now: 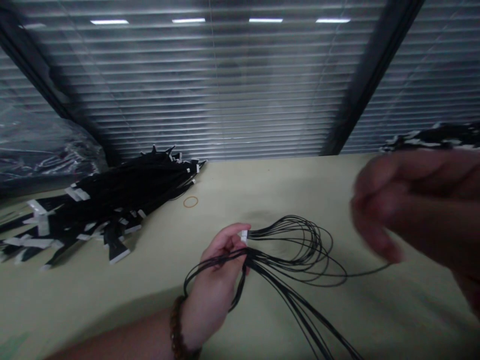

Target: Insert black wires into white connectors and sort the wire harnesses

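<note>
Left hand (219, 277): closed on the black wire bundle (258, 257), with the small white connector (244, 235) held upright at the fingertips. Some wires leave the connector to the right and curve round in loose loops between the two hands. Others drape back over the left hand on the wrist side, and another group fans out from below the fingers toward the lower right, out of frame. Brown beaded bracelet (177, 330) on the left wrist.

Right hand (416, 210): raised, fingers curled, well apart from the left. One single wire (369, 273) runs from the loops to its fingertips; it looks pinched there, though motion blur softens the contact.

Pale tabletop (288, 185) under both. Thin tan rubber band (190, 202) lies on it just beyond the left hand, slightly left. Farther left of that hand: big heap of black cables (123, 195) with white ends pointing both ways, clear plastic sheeting (45, 145) behind it. Second dark pile (435, 136) with white bits sits beyond the right hand, partly hidden by it. Horizontal blinds (225, 90) past everything.
</note>
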{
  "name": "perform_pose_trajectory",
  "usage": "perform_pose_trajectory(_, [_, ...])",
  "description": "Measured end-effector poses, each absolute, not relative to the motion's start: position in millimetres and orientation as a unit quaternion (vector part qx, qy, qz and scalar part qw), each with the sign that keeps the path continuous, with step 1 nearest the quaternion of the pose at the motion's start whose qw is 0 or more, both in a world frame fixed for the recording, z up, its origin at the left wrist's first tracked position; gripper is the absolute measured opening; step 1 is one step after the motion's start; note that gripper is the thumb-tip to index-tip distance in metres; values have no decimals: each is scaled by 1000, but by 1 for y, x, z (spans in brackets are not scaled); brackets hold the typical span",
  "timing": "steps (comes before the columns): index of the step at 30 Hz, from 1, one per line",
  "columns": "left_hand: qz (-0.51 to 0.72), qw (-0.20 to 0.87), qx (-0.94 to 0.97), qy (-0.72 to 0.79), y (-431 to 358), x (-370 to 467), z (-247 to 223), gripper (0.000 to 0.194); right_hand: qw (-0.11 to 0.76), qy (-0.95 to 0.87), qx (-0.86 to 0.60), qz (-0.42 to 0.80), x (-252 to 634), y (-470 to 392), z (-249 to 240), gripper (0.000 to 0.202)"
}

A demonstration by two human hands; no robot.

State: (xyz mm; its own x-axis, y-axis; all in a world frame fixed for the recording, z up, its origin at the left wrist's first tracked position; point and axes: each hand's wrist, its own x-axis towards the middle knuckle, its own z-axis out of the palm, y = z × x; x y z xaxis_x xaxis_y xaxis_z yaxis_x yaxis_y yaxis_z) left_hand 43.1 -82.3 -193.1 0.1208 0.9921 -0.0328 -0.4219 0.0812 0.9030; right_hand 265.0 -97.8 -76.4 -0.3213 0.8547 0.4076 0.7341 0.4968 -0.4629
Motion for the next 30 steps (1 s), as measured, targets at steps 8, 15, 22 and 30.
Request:
perform_pose_trajectory(8, [548, 664, 379, 341, -87, 42, -188, 25, 186, -839, -509, 52, 208, -110, -124, 24])
perform_pose_trajectory(15, [554, 660, 406, 305, -87, 42, -190, 21, 223, -848, -481, 2, 211, -107, -129, 21])
perform_pose_trajectory(22, [552, 654, 418, 304, -86, 42, -192, 21, 225, -857, -463, -26, 209, -108, -131, 20])
perform_pose_trajectory(30, [543, 611, 485, 311, -86, 39, -199, 15, 233, -865, -441, -51, 208, -113, -127, 24])
